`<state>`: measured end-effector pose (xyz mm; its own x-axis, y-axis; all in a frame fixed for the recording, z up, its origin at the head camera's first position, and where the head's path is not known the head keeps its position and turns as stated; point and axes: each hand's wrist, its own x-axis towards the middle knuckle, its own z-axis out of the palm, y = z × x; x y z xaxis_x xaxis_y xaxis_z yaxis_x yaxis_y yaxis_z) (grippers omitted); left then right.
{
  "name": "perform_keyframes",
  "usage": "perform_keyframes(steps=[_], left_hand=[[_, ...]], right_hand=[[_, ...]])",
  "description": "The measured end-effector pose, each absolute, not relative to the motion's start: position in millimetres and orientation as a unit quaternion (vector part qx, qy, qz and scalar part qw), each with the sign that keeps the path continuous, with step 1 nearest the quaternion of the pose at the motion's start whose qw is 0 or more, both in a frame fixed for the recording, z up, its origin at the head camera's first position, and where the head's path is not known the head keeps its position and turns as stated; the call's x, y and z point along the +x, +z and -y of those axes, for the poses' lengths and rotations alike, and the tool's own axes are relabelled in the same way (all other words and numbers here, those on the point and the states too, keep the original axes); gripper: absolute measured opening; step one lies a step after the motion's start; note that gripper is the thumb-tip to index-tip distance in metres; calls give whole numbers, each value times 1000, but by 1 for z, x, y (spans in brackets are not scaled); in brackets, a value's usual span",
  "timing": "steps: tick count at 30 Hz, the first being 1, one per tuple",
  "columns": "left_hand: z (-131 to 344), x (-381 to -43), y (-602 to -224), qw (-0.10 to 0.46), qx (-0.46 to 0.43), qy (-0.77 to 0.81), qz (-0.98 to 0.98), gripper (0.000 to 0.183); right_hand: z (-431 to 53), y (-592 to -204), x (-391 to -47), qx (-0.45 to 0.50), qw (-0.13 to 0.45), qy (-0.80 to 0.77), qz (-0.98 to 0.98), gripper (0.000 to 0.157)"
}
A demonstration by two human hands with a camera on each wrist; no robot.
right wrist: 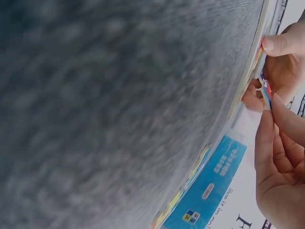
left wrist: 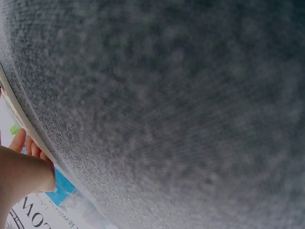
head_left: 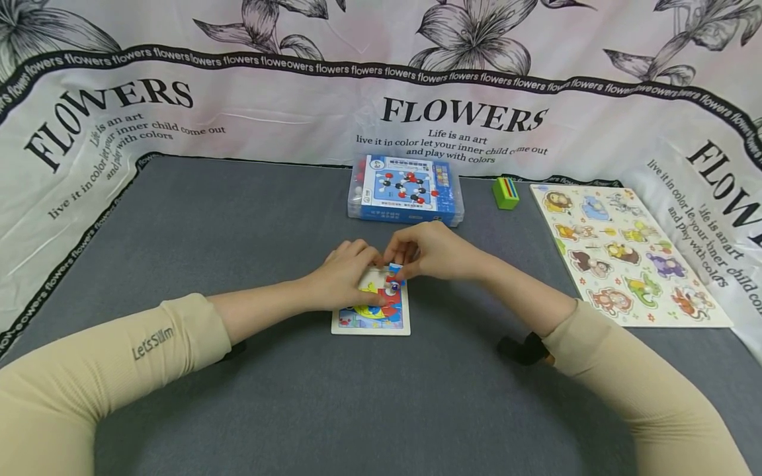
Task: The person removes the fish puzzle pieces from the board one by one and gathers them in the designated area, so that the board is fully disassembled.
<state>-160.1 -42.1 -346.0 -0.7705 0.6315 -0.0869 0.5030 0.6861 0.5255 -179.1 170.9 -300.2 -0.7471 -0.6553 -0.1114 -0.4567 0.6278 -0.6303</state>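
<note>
A small picture puzzle board (head_left: 370,330) with a pale border lies on the table, its picture in red, yellow and blue. My left hand (head_left: 348,274) rests over its left side, thumb laid across the picture and the other fingers bent over the far part. With thumb and forefinger, my right hand (head_left: 437,251) pinches a small puzzle piece (right wrist: 267,93) at the board's far right corner. In the right wrist view this piece stands tilted, close to the left fingers. Only a strip of the board (left wrist: 28,117) shows in the left wrist view.
Behind the hands stands a clear plastic case with a blue molecule-picture label (head_left: 401,188). Right of it is a small striped block stack (head_left: 506,194). A large animal sticker-like board (head_left: 639,258) lies at the right. A flower-printed cloth (head_left: 268,112) hangs along the back.
</note>
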Motion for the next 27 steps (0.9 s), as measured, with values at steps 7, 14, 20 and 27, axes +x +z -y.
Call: perform_keyframes(steps=[7,14,20,27], left_hand=[[43,-159,-346,130,309,243,-910,61],[42,-159,-345,126,309,237,-912,61],[42,-157,-343,125,308,238,-913,61],[42,-157,-345,125,308,239,-912,61]], right_hand=[[-184,-297,-181,-295,170,-289,-895,20],[-211,-295,-184,-275,170,-278,-904,17],[-240,-293,-187,-239,166,-276,-916,14],[-269,-293,-190,-200,172,-294,-919,16]])
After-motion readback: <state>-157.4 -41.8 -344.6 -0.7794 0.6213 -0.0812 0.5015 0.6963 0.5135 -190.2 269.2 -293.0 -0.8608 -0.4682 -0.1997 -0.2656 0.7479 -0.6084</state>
